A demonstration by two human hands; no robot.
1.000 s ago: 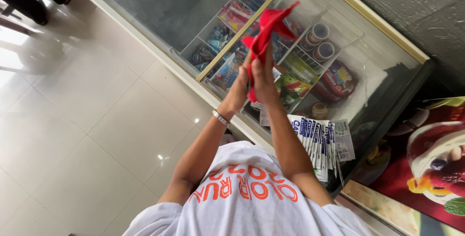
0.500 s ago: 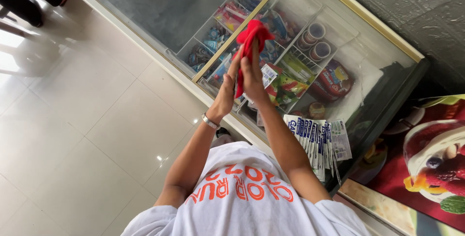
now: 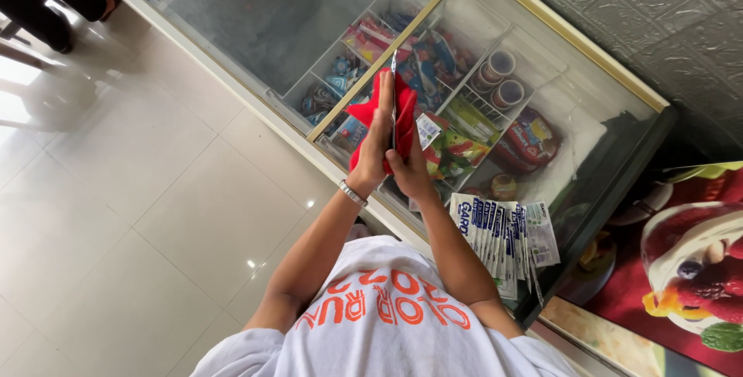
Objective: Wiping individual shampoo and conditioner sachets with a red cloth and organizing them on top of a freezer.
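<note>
Beyond my hands stands a chest freezer (image 3: 433,59) with a glass top framed in gold-coloured trim. Inside it, white wire dividers (image 3: 472,87) split the well into compartments: bright wrapped ice-cream bars (image 3: 371,40) lie in those past my grip, round tubs (image 3: 499,79) off to one side. The freezer rests on a glossy pale tiled floor (image 3: 131,191).

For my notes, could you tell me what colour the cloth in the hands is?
The cloth is red; the head view shows it.

White T-shirt (image 3: 387,338), orange lettering, silver bracelet (image 3: 352,193)
</note>
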